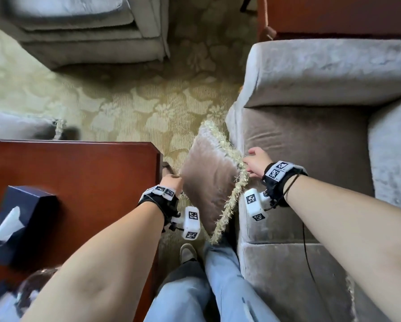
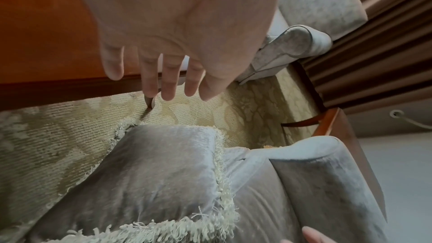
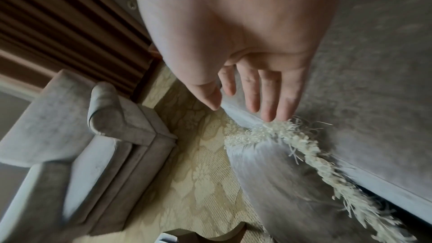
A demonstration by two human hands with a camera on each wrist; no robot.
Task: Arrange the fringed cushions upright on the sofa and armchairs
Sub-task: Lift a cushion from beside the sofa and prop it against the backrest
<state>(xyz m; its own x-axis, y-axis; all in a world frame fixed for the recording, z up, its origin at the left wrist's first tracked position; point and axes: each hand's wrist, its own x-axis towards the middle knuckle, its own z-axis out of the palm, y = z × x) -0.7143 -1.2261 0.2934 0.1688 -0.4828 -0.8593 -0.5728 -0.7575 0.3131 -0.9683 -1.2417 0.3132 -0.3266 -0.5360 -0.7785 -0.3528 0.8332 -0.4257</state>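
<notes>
While the grey armchair (image 1: 311, 126) fills the right side of the head view, a second armchair (image 1: 83, 31) stands across the patterned carpet (image 1: 134, 105), and a red-brown wooden table (image 1: 83, 182) with a dark tissue box (image 1: 20, 219) sits at left. Between table and near armchair, the fringed cushion (image 1: 208, 182) is tilted against the seat front. Left hand (image 1: 171, 182) is at its left edge, fingers straight and relaxed; right hand (image 1: 256, 162) touches the fringe with straight fingers.
</notes>
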